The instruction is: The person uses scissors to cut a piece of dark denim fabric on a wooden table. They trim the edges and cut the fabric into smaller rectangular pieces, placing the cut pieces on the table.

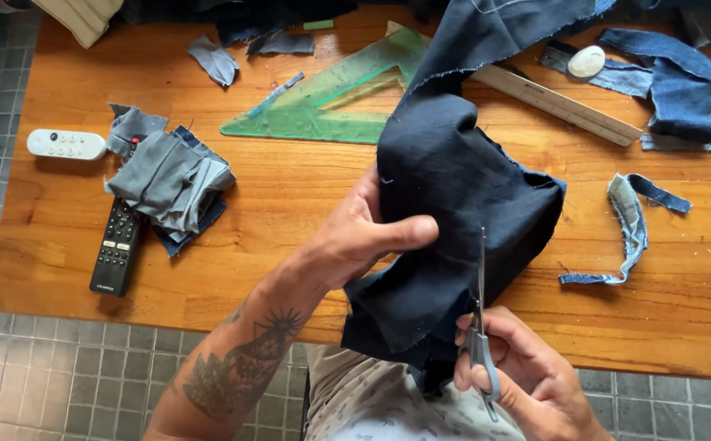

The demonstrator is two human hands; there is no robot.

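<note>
At the centre of the frame, the left hand (364, 233) is gripping a bunched piece of dark navy cloth (453, 212), thumb pressed across its front, lifting it off the bench (290, 196) so that a loose edge is hanging free for the blades. At the lower right, the right hand (519, 371) is closed through the grey handles of a pair of scissors (479, 318), and the blades are pointing upward into the cloth's lower edge; whether they are parted or shut is hard to tell.

The cloth is trailing up to the top of the frame, where more of it is lying over the bench. Just behind it, a green see-through set square (331, 98) and a wooden ruler (559, 104) are lying flat within reach. At the left, a heap of grey and blue offcuts (172, 180) is resting partly on a black remote (115, 249), with a white remote (66, 144) beside it. At the right, blue strips (633, 224) are lying scattered, and a white oval lump (586, 61) is sitting on one near the upper right.
</note>
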